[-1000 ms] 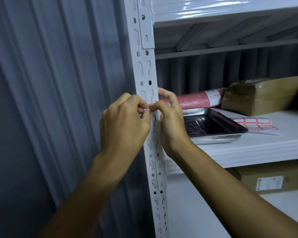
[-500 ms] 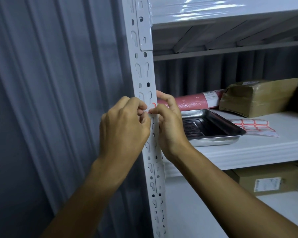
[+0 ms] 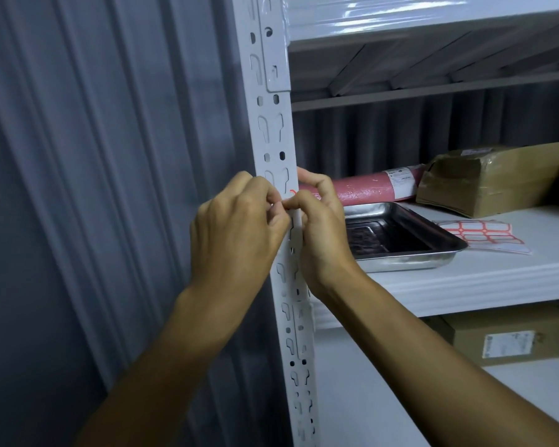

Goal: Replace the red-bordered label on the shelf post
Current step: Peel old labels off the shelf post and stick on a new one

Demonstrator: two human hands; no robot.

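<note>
**Both hands at the label on the shelf post**

Where the grey corrugated wall (image 3: 94,188) ends, the white slotted shelf post (image 3: 273,130) stands upright, and everything else is placed from it. Just left of the post, the left hand (image 3: 236,233) has its fingers curled, thumb and forefinger pinched together at the post's front face. Between the two hands, on the post itself, a small piece of the red-bordered label (image 3: 292,192) shows: only a red corner line is visible, the rest hidden by fingers, so whether it is stuck down or lifted cannot be told. Just right of the post, the right hand (image 3: 323,230) meets the left at the same spot, fingertips pinching at the label's edge, one finger reaching behind the post.

Further right of the post, on the white shelf (image 3: 465,279), lies a steel tray (image 3: 407,253). Behind it rests a pink roll (image 3: 368,188). Right of the tray lies a sheet of red-bordered labels (image 3: 478,233), and behind that a taped brown parcel (image 3: 488,179). Below the shelf sits a cardboard box (image 3: 510,337).
</note>
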